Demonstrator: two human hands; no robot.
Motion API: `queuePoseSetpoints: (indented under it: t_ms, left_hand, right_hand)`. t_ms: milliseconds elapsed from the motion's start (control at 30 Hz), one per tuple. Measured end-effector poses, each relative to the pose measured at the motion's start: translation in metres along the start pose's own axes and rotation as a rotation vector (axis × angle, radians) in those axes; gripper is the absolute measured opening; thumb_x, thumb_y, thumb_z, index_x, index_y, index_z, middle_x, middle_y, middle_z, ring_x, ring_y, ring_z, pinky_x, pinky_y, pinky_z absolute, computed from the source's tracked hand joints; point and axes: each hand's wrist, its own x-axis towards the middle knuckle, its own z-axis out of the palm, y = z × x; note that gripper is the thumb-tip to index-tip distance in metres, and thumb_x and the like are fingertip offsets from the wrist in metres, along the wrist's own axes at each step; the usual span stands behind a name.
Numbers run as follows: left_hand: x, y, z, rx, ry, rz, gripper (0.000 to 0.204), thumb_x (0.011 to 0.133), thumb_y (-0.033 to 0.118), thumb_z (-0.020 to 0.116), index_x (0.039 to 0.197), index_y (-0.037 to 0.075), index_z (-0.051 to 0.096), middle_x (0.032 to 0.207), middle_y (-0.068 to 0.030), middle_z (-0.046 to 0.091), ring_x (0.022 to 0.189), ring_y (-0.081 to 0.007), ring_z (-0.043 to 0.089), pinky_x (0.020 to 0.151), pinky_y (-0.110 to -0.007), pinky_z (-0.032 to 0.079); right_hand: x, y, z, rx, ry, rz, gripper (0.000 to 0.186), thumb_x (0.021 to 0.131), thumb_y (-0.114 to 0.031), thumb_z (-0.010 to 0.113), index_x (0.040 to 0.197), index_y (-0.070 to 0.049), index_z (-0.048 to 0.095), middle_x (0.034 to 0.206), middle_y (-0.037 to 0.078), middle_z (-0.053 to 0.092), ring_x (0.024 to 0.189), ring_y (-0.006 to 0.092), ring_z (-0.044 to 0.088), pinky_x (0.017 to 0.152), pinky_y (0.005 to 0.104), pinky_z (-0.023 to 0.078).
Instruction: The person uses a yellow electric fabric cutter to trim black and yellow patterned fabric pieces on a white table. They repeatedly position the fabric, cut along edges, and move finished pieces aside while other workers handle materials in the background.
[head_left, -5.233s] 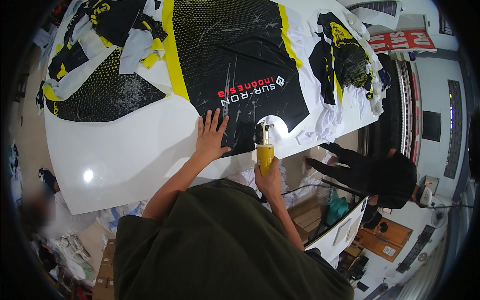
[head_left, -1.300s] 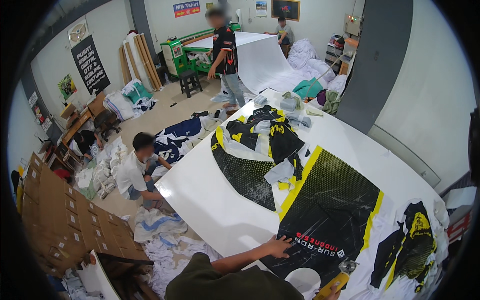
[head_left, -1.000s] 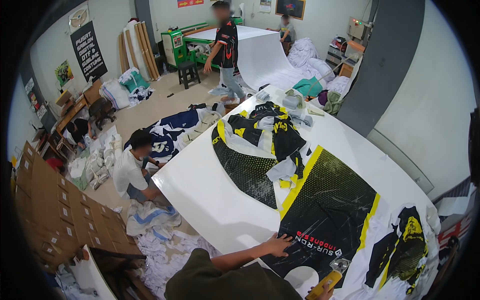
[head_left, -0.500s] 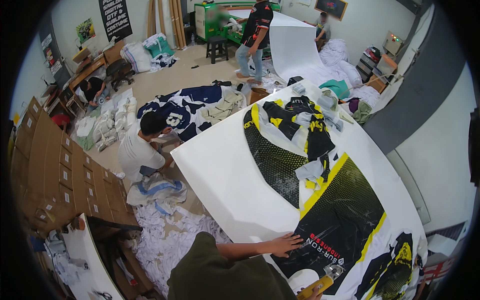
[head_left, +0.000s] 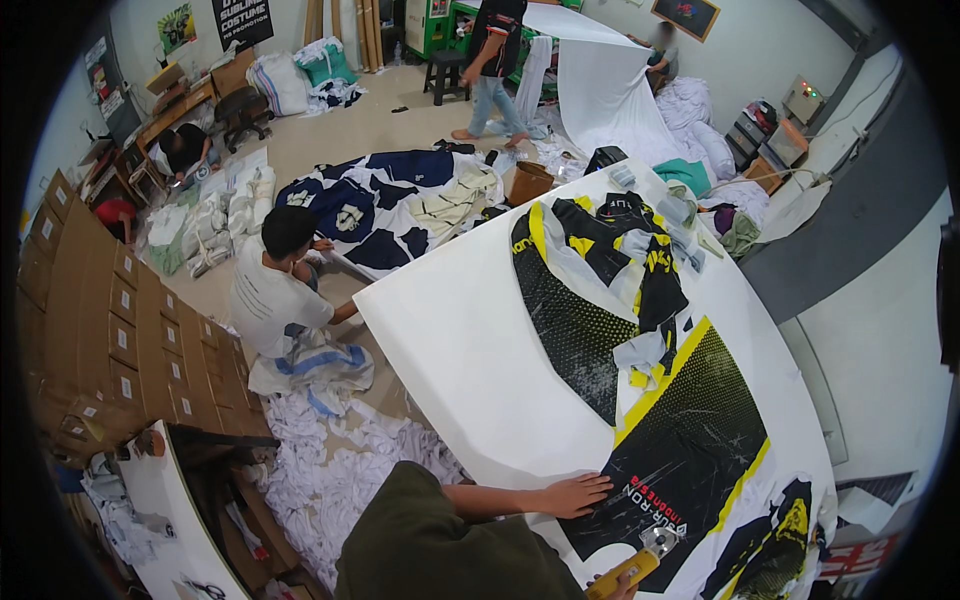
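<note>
My left hand (head_left: 577, 495) lies flat, fingers together and outstretched, on the edge of a black fabric panel (head_left: 705, 420) with yellow borders and a dotted fade. At the lower edge of the view, my right hand (head_left: 622, 590) grips a yellow handheld electric fabric cutter (head_left: 636, 570), and part of that hand is cut off. The cutter's metal head (head_left: 658, 540) rests over the panel's lower part, beside a curved white cut-out. Whether the blade touches the cloth I cannot tell. The panel is spread on a large white table (head_left: 440, 350).
Cut black-and-yellow pieces (head_left: 610, 250) lie heaped at the table's far end, with another bundle (head_left: 775, 550) at lower right. White scraps (head_left: 340, 470) cover the floor on my left. A person in a white shirt (head_left: 275, 300) crouches by the table. Stacked cartons (head_left: 130, 320) line the left.
My left hand stays on the panel, and the cutter stays near its lower edge with only a slight shift. The standing co-worker has stepped left; the crouching person has turned toward the floor fabric.
</note>
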Motion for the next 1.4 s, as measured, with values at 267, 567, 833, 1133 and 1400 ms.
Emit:
queuePoseSetpoints:
  t_ms: [267, 567, 833, 1133, 1400]
  left_hand:
    - [0.001, -0.002, 0.002, -0.013, -0.026, 0.001, 0.056, 0.098, 0.029, 0.061, 0.144, -0.001, 0.049, 0.162, -0.0188, 0.035, 0.156, -0.0318, 0.023, 0.128, -0.048, 0.015]
    - [0.003, 0.006, -0.004, 0.005, -0.043, -0.022, 0.051, 0.101, 0.029, 0.057, 0.142, -0.001, 0.051, 0.162, -0.0183, 0.036, 0.155, -0.0317, 0.025, 0.128, -0.048, 0.018]
    - [0.011, 0.022, -0.014, 0.081, 0.005, -0.05, 0.048, 0.102, 0.028, 0.057, 0.142, 0.002, 0.053, 0.16, -0.0148, 0.04, 0.152, -0.0297, 0.032, 0.126, -0.046, 0.023]
    - [0.025, 0.048, -0.019, 0.104, 0.031, -0.122, 0.05, 0.095, 0.021, 0.066, 0.139, 0.002, 0.056, 0.158, -0.0147, 0.044, 0.149, -0.0329, 0.037, 0.124, -0.049, 0.028]
    - [0.014, 0.078, -0.026, 0.277, -0.052, -0.415, 0.054, 0.094, 0.022, 0.063, 0.145, 0.007, 0.053, 0.162, -0.0117, 0.039, 0.153, -0.0302, 0.031, 0.125, -0.053, 0.022]
  right_hand:
    - [-0.014, -0.015, 0.012, -0.034, -0.053, -0.045, 0.061, 0.094, -0.039, 0.07, 0.138, -0.003, 0.047, 0.098, 0.016, 0.065, 0.074, 0.0283, 0.066, 0.061, 0.0391, 0.054]
    - [0.043, 0.047, -0.045, 0.038, -0.026, -0.043, 0.066, 0.094, -0.037, 0.07, 0.143, -0.005, 0.041, 0.1, 0.017, 0.065, 0.076, 0.0287, 0.067, 0.061, 0.0382, 0.055]
    - [0.068, 0.041, -0.089, 0.118, 0.011, 0.012, 0.066, 0.092, -0.037, 0.072, 0.141, -0.004, 0.043, 0.099, 0.019, 0.065, 0.074, 0.0294, 0.067, 0.059, 0.0385, 0.056]
    - [0.121, 0.02, -0.178, 0.127, 0.036, -0.018, 0.071, 0.091, -0.039, 0.076, 0.142, -0.001, 0.044, 0.111, 0.021, 0.064, 0.08, 0.0298, 0.069, 0.06, 0.0395, 0.058]
    - [0.191, 0.035, -0.25, 0.217, 0.019, -0.014, 0.034, 0.097, -0.027, 0.062, 0.116, -0.003, 0.047, 0.087, 0.014, 0.058, 0.057, 0.028, 0.068, 0.042, 0.0361, 0.056]
